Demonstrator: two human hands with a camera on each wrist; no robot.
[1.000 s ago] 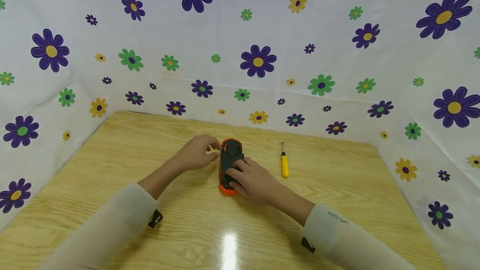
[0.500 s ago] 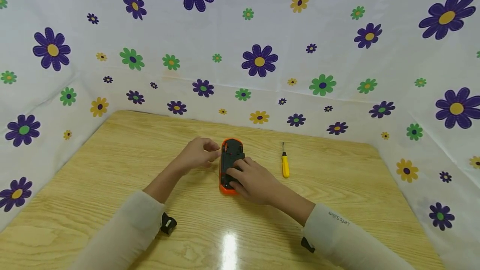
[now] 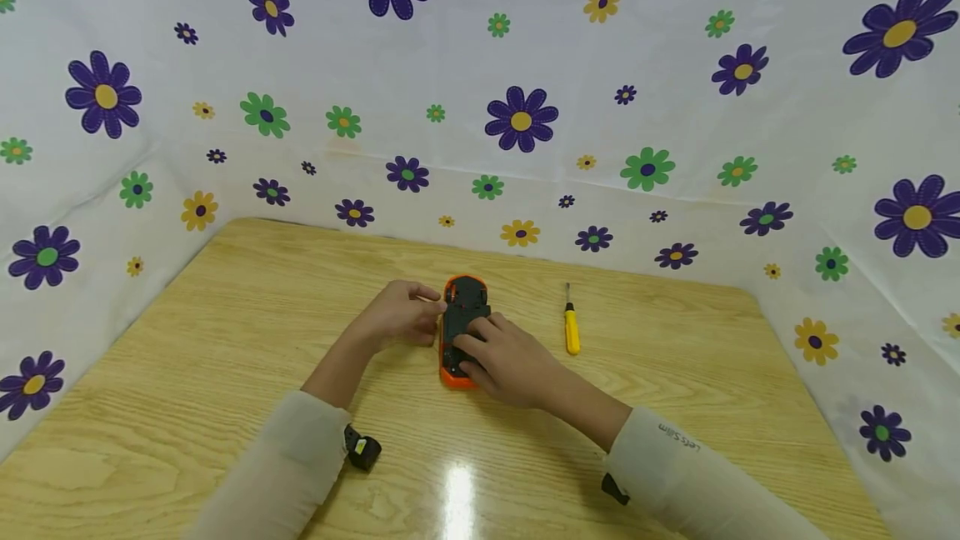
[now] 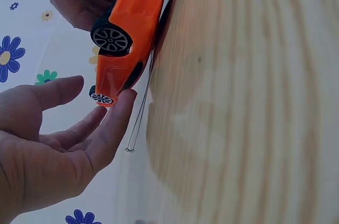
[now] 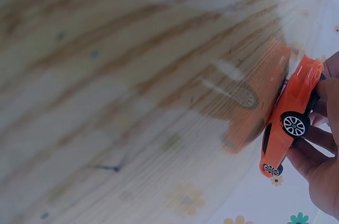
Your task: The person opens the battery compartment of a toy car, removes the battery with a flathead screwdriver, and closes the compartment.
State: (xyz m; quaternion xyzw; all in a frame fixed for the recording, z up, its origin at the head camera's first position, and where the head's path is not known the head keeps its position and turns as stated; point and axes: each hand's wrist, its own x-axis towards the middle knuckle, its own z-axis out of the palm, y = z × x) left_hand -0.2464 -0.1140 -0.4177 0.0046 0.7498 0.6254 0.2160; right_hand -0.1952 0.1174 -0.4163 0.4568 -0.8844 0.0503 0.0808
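Note:
An orange toy car [image 3: 457,377] lies upside down on the table, its black underside facing up. My right hand [image 3: 513,363] holds the near half, with fingers bent over the underside and side. At the far left part of the car is my left hand [image 3: 397,315]. In the left wrist view, a fingertip of that left hand [image 4: 58,150] touches the end of the car [image 4: 137,7], while the thumb stands apart. The right wrist view shows the right hand [image 5: 320,176] against the wheel side of the car [image 5: 291,99].
A screwdriver [image 3: 572,333] with a yellow handle lies to the right of the car on the wooden table [image 3: 675,373]. A thin wire-like thing [image 4: 139,123] shows beside the car in the left wrist view. Flower-patterned white cloth [image 3: 442,48] rises behind and at both sides.
My left forearm has swung to the right and the left hand has turned, its fingers drawing in against the car's left side. The right hand and the car stay in place.

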